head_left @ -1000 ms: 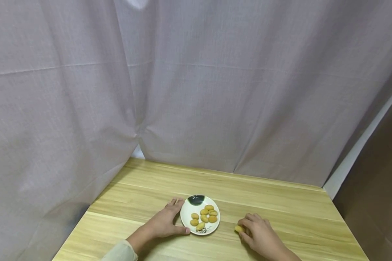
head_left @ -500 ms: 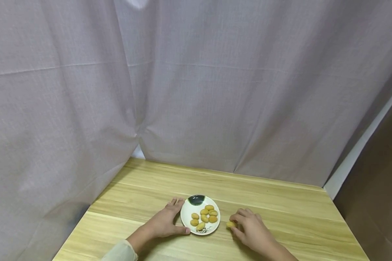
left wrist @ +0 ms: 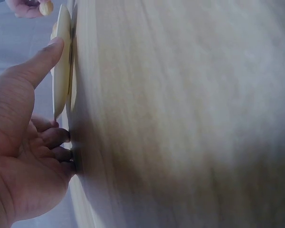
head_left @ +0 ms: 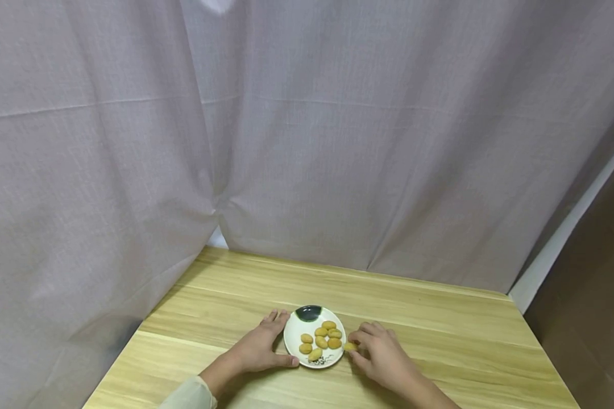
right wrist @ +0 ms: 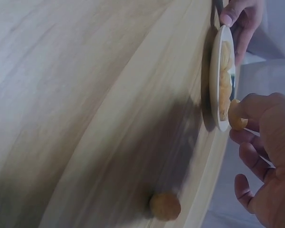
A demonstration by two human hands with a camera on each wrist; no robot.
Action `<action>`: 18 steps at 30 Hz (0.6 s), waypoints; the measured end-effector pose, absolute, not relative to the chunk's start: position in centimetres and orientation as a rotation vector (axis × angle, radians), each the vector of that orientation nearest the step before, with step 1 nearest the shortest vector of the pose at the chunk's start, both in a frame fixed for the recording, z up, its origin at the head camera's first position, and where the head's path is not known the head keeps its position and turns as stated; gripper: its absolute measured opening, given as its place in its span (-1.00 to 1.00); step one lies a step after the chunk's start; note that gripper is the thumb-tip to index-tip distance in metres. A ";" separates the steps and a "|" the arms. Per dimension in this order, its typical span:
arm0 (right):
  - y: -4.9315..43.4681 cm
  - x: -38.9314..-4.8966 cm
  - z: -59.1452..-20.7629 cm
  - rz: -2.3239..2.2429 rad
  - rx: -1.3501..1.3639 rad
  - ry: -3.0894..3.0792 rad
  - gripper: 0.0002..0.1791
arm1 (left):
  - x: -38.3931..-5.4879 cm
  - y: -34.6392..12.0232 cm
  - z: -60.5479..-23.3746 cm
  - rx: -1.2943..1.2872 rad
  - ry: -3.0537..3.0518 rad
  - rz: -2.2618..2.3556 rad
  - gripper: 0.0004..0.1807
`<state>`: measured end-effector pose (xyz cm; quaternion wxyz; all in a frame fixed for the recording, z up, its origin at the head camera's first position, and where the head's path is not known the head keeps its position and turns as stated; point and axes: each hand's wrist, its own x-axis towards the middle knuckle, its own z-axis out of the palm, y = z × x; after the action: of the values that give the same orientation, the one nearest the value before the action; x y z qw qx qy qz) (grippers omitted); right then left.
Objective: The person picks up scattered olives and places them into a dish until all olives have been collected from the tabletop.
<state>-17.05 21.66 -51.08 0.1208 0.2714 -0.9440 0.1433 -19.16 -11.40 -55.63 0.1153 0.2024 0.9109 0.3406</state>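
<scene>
A small round white plate with a dark green patch at its far edge carries several small yellow-orange oval pieces that look like nuts or tiny fruits. My left hand holds the plate at its left side, thumb on the near rim and fingers by the far rim. Between the thumb and fingertips of my right hand is one more yellow oval piece, pinched right at the plate's right rim. In the left wrist view the thumb presses against the plate's edge.
One brownish rounded piece lies on the wooden table below my right hand in the right wrist view; the head view does not show it. Grey cloth curtains hang behind and to the left, and a brown panel stands at the right.
My right hand has moved left with the pinched oval piece, from the table to the plate's right rim. The left hand and the plate have stayed in place.
</scene>
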 end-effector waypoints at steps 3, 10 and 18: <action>21.1 -17.2 -51.2 0.421 0.811 -2.720 -0.73 | -19.2 -11.4 -55.7 0.587 2.660 1.007 0.37; 19.7 -18.0 -51.2 0.416 0.816 -2.705 -0.72 | -19.2 -11.3 -56.0 0.588 2.669 1.000 0.37; 17.9 -18.9 -50.8 0.443 0.832 -2.746 -0.69 | -19.1 -11.3 -55.7 0.582 2.665 0.998 0.37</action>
<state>-18.92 17.95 -50.81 0.1187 0.2844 -0.9392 0.1516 -19.08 -11.34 -55.69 0.1183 0.1991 0.9111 0.3410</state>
